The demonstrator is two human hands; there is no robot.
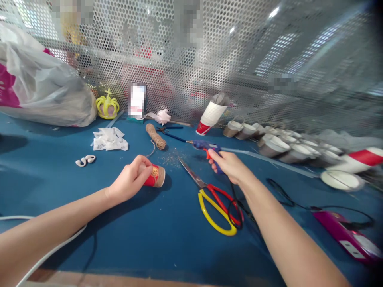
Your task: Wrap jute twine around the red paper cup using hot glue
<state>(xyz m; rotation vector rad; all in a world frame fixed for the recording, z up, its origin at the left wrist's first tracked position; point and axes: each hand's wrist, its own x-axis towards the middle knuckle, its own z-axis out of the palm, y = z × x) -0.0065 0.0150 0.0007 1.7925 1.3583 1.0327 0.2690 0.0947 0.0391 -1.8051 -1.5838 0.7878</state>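
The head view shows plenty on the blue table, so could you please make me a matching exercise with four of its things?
1. Glue gun
2. Scissors
3. Red cup
4. Crown

A. Held in the left hand
B. Beside the plastic bag
C. Partly yellow, partly red
D. Held in the right hand

Pairs: 1-D, 2-C, 3-A, 4-B

Craft workshop, by the look: glue gun was out over a blue bench with scissors, twine, stacked cups and a power strip; perforated metal panel stood behind.
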